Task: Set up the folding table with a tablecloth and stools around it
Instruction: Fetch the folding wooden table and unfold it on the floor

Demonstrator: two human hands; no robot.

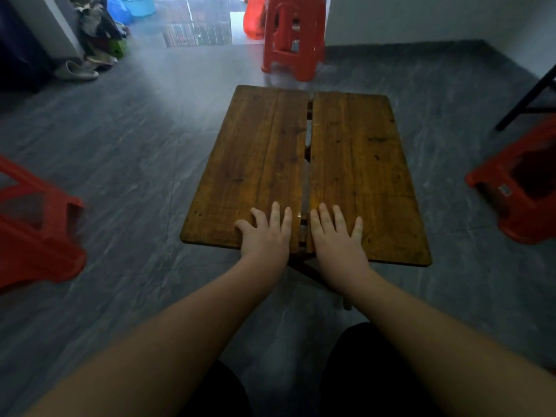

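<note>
— Grey veined tile floor (126, 152), dim and glossy; white wall (421, 16) far right. Worktop?

— Folding table (355, 152) mid-floor, opened, dark worn wood. Two leaves, a narrow gap down the middle, brown crossed legs (304, 266) showing under the near edge.

— Hands?

— Left hand (266, 236) flat on the left leaf, right hand (337, 239) flat on the right leaf, both at the near edge, either side of the gap. Fingers (275, 215) straight, slightly spread, resting on the wood, grasping nothing. Thumbs out of sight by the gap; cannot tell whether hooked into it.

— Stools?

— Three red plastic ones, all apart from the worktop. Far stool (293, 40) upright just beyond the far edge. Left stool (39, 230) tipped over, well off to the left. Right stool (517, 188) on its side too, hollow underside facing the camera, near the right leaf.

— Background?

— Pale slippers (76, 70) and a heap of shoes far left, blue basin (138, 4) behind them. Orange bag (252, 22) behind the far stool. Black metal frame (529, 94) slanting in at the right edge.
</note>
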